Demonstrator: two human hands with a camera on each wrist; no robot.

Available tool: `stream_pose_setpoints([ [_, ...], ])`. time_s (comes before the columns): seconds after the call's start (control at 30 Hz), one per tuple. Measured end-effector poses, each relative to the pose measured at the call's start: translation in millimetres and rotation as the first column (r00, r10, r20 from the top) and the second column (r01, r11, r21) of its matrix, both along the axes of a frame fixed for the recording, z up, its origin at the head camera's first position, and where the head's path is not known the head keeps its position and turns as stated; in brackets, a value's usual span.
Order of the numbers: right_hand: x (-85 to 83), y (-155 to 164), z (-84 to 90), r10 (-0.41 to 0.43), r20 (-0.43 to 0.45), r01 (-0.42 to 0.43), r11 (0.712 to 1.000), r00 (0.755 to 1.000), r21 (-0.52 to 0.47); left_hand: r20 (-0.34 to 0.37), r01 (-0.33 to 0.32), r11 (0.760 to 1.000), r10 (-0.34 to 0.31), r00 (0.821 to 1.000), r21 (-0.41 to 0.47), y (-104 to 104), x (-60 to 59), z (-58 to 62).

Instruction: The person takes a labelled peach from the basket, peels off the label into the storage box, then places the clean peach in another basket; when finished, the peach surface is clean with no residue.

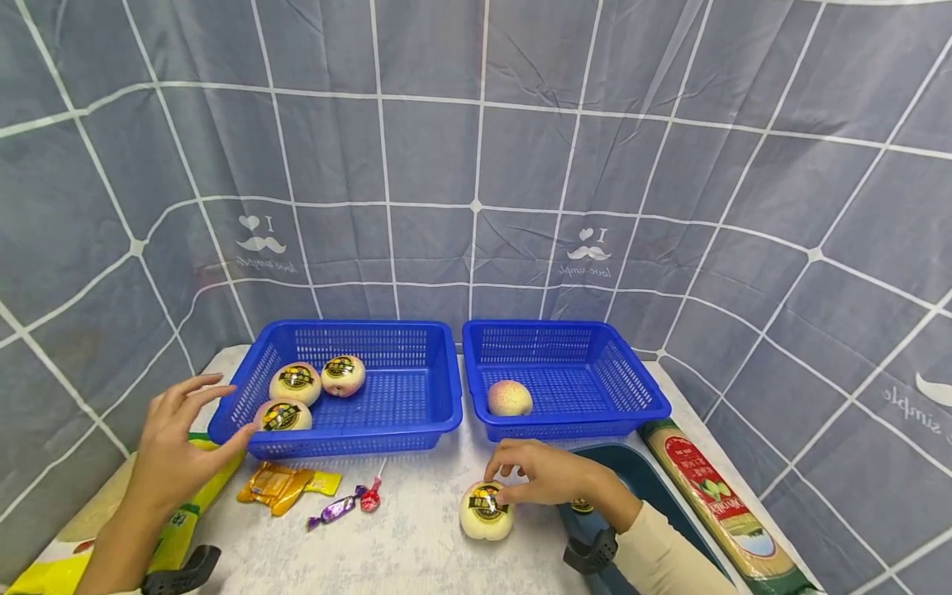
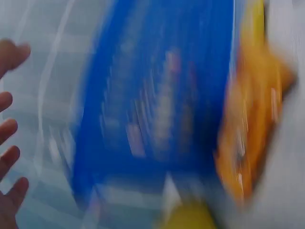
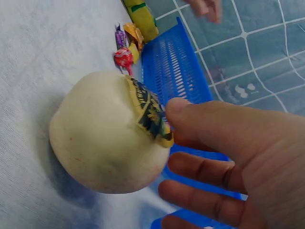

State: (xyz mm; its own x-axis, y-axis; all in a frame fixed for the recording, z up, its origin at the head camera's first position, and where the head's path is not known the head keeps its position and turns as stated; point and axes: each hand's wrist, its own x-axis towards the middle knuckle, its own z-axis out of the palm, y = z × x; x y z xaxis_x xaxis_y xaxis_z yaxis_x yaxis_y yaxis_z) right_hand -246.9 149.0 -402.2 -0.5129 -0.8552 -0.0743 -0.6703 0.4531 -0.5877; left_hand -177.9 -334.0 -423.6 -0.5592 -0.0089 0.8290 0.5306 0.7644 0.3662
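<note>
A pale peach (image 1: pixel 486 522) with a black-and-gold label sits on the table in front of my right hand (image 1: pixel 546 473). In the right wrist view, the thumb tip is right at the label's edge and the loosely bent fingers (image 3: pixel 202 198) lie along the side of the peach (image 3: pixel 102 138), not wrapped round it. My left hand (image 1: pixel 178 438) is spread beside the left blue basket (image 1: pixel 427 442), thumb near its front corner. That basket holds three labelled peaches (image 1: pixel 296 382). Strong blur covers the left wrist view, where separated fingertips (image 2: pixel 9 129) show at the edge.
One peach (image 1: pixel 510 398) lies in the right blue basket (image 1: pixel 647 405). A dark green tray (image 1: pixel 673 508), partly hidden by my right arm, holds a labelled peach (image 1: pixel 582 504). Orange-wrapped snacks (image 1: pixel 273 487), a purple candy (image 1: pixel 336 510), a red lollipop (image 1: pixel 370 498) and a long packet (image 1: pixel 714 500) lie around.
</note>
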Motion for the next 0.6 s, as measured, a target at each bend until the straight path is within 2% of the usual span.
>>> stream_pose_setpoints([
  [0.03,-0.4,-1.1,-0.8,0.005,-0.008,-0.006,1.000,1.000,-0.008,-0.073,0.044,0.999,-0.046,0.996,-0.032,13.9,-0.3,5.3],
  [0.07,-0.8,-2.2,-1.8,0.011,-0.011,-0.011,1.000,1.000,-0.017,-0.117,0.096,0.993,-0.103,0.988,-0.064,30.0,0.2,10.0],
  [0.13,-1.4,-2.9,-4.4,0.008,-0.009,-0.009,0.999,1.000,-0.035,-0.104,0.204,0.972,-0.216,0.971,-0.121,66.7,3.8,15.4],
  [0.2,-1.5,-1.8,-7.5,-0.011,0.009,0.012,0.999,1.000,-0.050,-0.011,0.289,0.945,-0.294,0.956,-0.153,105.4,9.7,12.9],
  [0.27,-2.2,-0.9,-9.6,-0.036,0.040,0.039,0.997,0.999,-0.067,0.134,0.346,0.924,-0.326,0.936,-0.163,140.2,14.9,4.5],
  [0.3,-2.6,-0.4,-10.3,-0.049,0.056,0.053,0.996,0.997,-0.073,0.213,0.367,0.915,-0.331,0.919,-0.166,154.9,16.1,-1.5],
  [0.37,-3.0,0.3,-11.1,-0.069,0.090,0.077,0.993,0.994,-0.084,0.337,0.425,0.893,-0.358,0.871,-0.148,179.5,13.5,-16.2],
  [0.47,-3.2,0.3,-11.0,-0.085,0.116,0.096,0.991,0.990,-0.092,0.503,0.498,0.864,-0.399,0.767,-0.072,204.9,4.5,-36.3],
  [0.5,-3.3,-0.1,-11.1,-0.084,0.115,0.095,0.991,0.990,-0.093,0.540,0.509,0.859,-0.404,0.738,-0.054,210.7,1.1,-41.7],
  [0.6,-3.2,-3.0,-10.8,-0.078,0.126,0.091,0.991,0.989,-0.098,0.606,0.532,0.846,-0.419,0.676,-0.008,223.6,-7.2,-53.1],
])
